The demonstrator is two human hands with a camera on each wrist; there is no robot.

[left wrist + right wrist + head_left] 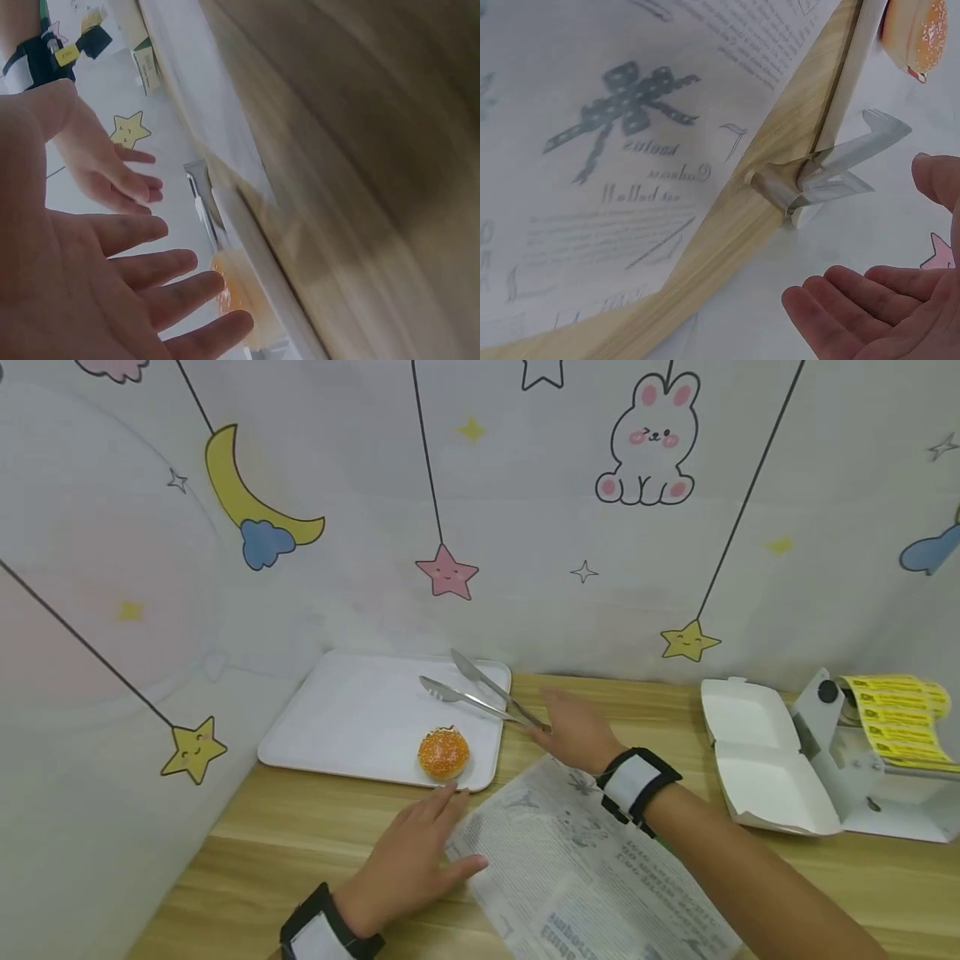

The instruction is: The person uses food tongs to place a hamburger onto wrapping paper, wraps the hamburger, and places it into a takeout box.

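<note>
My right hand hovers at the handle end of the metal tongs, which lie splayed across the right edge of a white tray. In the right wrist view its fingers are relaxed and apart from the tongs. A small round burger with a seeded orange-brown bun sits at the tray's front right corner. My left hand is spread just in front of it, holding nothing. Between the forearms lies a sheet of printed wrapping paper, partly covered by the right arm.
An opened white clamshell box stands on the right of the wooden table. Beside it is a label dispenser with a roll of yellow labels. A cartoon-printed cloth hangs behind the table.
</note>
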